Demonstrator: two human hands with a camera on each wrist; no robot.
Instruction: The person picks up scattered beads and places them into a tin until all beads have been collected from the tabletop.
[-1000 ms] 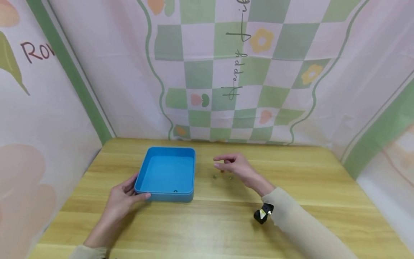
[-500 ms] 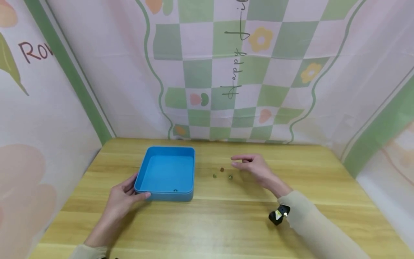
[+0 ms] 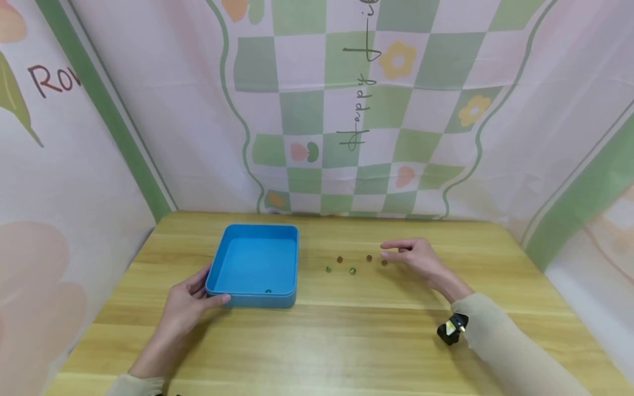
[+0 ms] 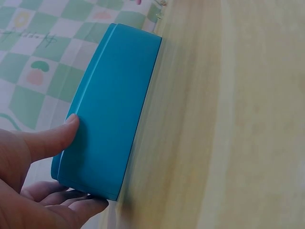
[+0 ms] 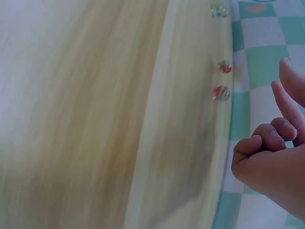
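A shallow blue box (image 3: 255, 267) sits on the table, with one small dark marble (image 3: 268, 291) at its near edge. My left hand (image 3: 183, 308) holds the box by its near left corner. In the left wrist view, the thumb (image 4: 57, 138) lies on one wall and the other fingers bend around the corner. Several glass marbles lie right of the box, among them a green marble (image 3: 353, 270) and a reddish marble (image 3: 339, 259). My right hand (image 3: 421, 261) hovers by the rightmost marble (image 3: 384, 263), thumb and index finger extended and apart, nothing between them, other fingers curled.
A wooden table (image 3: 317, 346) carries everything. Behind it hangs a patterned curtain (image 3: 346, 110) close to the far edge, with more fabric at both sides. A black device (image 3: 452, 330) is strapped at the right wrist.
My right hand has moved to the right, away from the box. Marbles that it covered have come into view, two of them reddish. The left hand and the box stay put.
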